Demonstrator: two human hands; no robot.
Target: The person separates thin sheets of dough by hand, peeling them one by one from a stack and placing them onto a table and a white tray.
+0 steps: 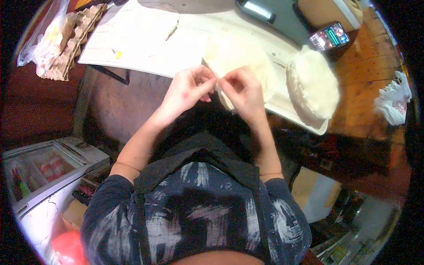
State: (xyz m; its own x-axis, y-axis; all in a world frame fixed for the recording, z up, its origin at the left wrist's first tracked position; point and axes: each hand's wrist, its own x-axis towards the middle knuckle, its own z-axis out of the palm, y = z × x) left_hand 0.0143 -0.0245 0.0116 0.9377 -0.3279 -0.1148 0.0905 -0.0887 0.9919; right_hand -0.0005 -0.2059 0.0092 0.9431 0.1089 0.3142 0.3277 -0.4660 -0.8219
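**Pinching the edge of the pale round**

At the near edge of the white board [132, 48], in the head view, I am bringing both hands together over the rim of a thin, pale round sheet [240, 57], possibly dough or a wrapper, though I cannot tell which. The left hand [187, 90] is curling in from the left, thumb and forefinger narrowed to a pinch at the sheet's near edge. The right hand [245, 92] is meeting it from the right, fingers also closed down tight; whether each pinch is gripping the sheet itself or something small between the fingertips, I cannot tell, since the knuckles are hiding the contact.

The sheet is lying on the board, just beyond my hands, with a stack of similar rounds [311, 84] just beside it to the right. A phone [330, 36] is lying lit behind the stack, and an egg carton [75, 39] is sitting well off to the left.

To do this well, I judge I should be keeping the pinches light and close together, working only the thin edge, so the sheet is not tearing or stretching.
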